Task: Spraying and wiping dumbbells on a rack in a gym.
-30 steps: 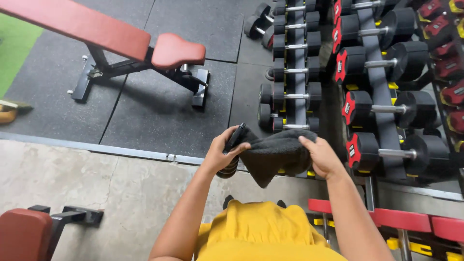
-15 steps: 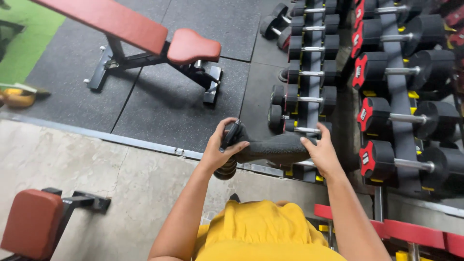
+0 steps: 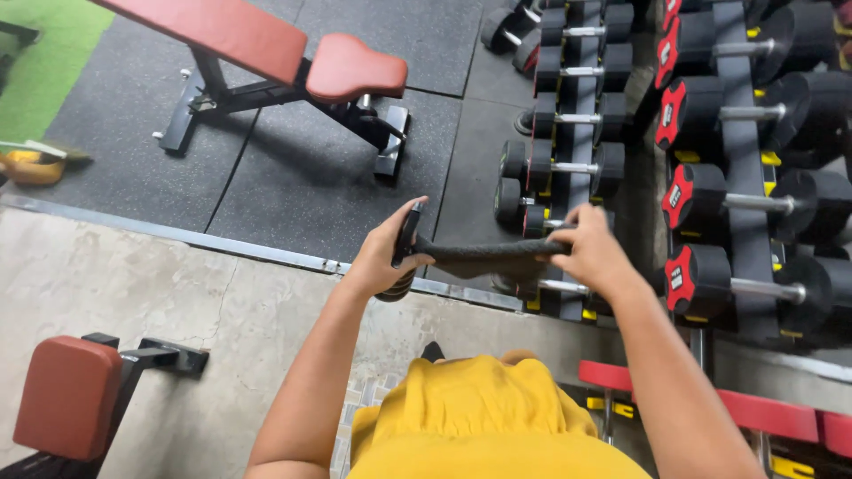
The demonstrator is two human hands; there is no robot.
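Note:
I hold a dark grey cloth (image 3: 486, 257) stretched tight and flat between both hands at chest height. My left hand (image 3: 389, 251) grips its left end, fingers curled over the edge. My right hand (image 3: 593, 249) grips the right end. Below the left hand a round dark dumbbell head (image 3: 395, 287) shows, partly hidden. Right beyond the cloth stands a rack of black dumbbells (image 3: 568, 168) with chrome handles. My yellow shirt (image 3: 479, 417) fills the bottom of the view.
A red-padded bench (image 3: 293, 53) stands on black rubber mats at the upper left. Bigger dumbbells with red end caps (image 3: 737, 204) fill the right. A red padded seat (image 3: 67, 395) sits at the lower left on concrete floor. A yellow object (image 3: 31, 164) lies at the far left.
The cloth hung bunched between my hands a second ago; now it is pulled out taut and flat. My hands have moved apart. The view has shifted a little.

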